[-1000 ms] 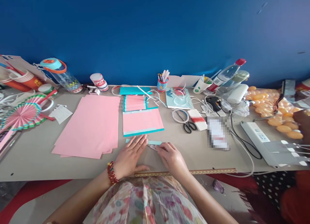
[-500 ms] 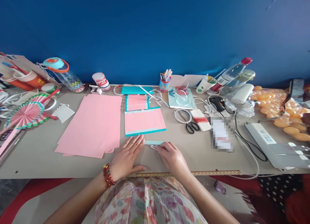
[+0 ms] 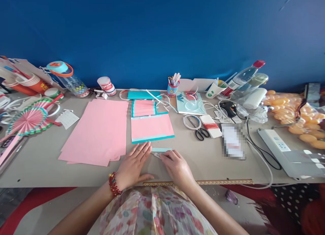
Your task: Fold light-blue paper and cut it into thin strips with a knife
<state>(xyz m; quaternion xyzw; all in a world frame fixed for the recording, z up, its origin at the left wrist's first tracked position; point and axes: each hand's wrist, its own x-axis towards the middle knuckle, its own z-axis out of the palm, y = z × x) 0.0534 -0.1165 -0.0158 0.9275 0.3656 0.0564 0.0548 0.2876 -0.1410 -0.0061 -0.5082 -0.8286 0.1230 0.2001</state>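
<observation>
My left hand (image 3: 133, 164) lies flat on the table, fingers stretched out and thumb apart. Its fingertips press on the left end of a narrow pale blue-green strip (image 3: 161, 149). Closed fingers of my right hand (image 3: 177, 167) pinch a small white cutter-like tool (image 3: 156, 155) with a narrow tip that points left, just below the strip; its rear part is hidden in the hand. Just beyond lies a pink sheet (image 3: 152, 126) with blue-green bands along its near and far edges. Behind that sheet is a pleated pink piece (image 3: 144, 107) with blue-green borders.
Pink sheets (image 3: 99, 133) are stacked at left, near a folded paper fan (image 3: 29, 120). Black-handled scissors (image 3: 202, 134), wound red thread (image 3: 211, 126) and a power strip (image 3: 276, 148) lie at right. A patterned wooden strip (image 3: 223, 182) runs along the front edge.
My right hand has slid slightly left with the white tool, uncovering a little more of the strip's right end. My left hand stays in place on the strip.
</observation>
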